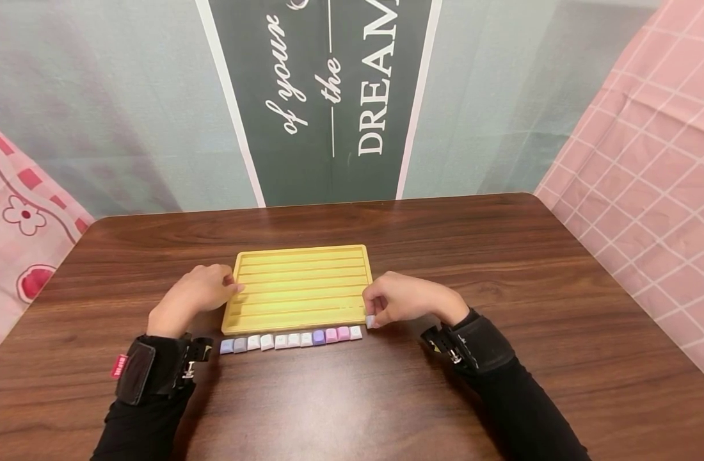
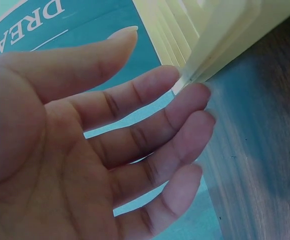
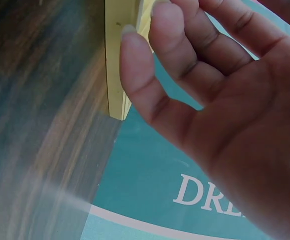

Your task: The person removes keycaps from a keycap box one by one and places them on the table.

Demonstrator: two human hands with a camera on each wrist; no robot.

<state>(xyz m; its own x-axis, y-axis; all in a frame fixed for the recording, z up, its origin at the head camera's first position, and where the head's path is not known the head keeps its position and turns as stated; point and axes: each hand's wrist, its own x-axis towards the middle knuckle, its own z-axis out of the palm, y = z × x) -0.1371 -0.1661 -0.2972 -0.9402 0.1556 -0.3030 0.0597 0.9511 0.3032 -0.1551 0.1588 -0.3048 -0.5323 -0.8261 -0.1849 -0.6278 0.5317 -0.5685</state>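
A yellow tray point(image 1: 303, 250) with several raised ridges across it lies on the table. By its left side is my left hand point(image 1: 201, 289), its fingertips right at the tray's edge and the thumb over the rim; the left wrist view shows these fingers loosely bent, with the thumb apart. Close to the tray's lower right corner, my right hand point(image 1: 406, 298) pinches a pale keycap point(image 1: 370, 321) between thumb and fingers. That keycap is out of sight in the right wrist view. A row of keycaps point(image 1: 294, 339), white, grey-blue, purple and pink, runs along the tray's near side.
The brown wooden table point(image 1: 502, 256) extends around the tray on all sides. Behind it hangs a grey-green cloth point(image 1: 340, 173) with white lettering. Pink patterned cloths border the table at left and right.
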